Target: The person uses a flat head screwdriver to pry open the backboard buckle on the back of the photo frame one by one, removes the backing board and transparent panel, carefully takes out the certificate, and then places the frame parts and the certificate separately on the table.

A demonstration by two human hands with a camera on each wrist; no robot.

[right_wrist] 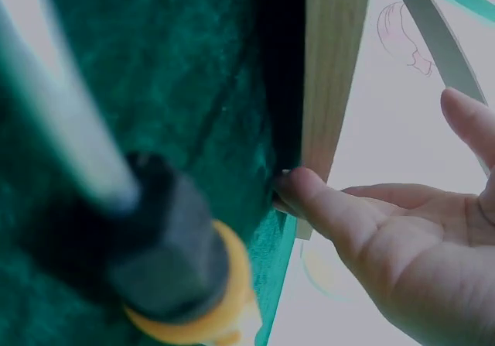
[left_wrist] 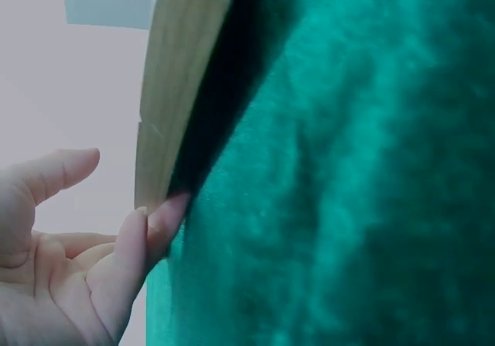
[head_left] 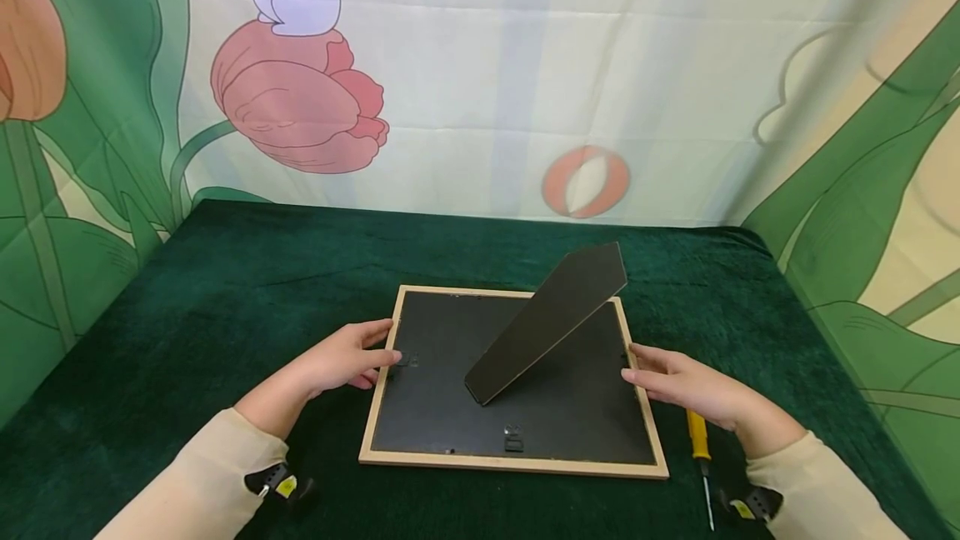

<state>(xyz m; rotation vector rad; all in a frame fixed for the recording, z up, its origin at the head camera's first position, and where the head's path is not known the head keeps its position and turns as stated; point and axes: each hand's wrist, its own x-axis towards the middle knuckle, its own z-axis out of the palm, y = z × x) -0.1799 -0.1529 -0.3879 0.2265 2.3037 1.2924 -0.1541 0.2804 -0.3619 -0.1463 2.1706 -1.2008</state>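
a yellow-handled screwdriver [head_left: 699,440] lies at four o'clock. well apart, the left hand [head_left: 343,361] pinches the central picture frame [head_left: 570,419] at nine, the right hand [head_left: 686,386] at three. its support leg [head_left: 551,319] points to one; green cloth [head_left: 300,244] borders it towards twelve.

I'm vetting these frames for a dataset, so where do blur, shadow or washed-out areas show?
Head: picture frame and screwdriver read fairly clearly, no strong glare; left wrist: tablecloth soft and tinted bright teal, backdrop nearly white, dark shadow beside the frame's edge; right wrist: screwdriver heavily out of focus, backdrop pale again, shadow along the frame.
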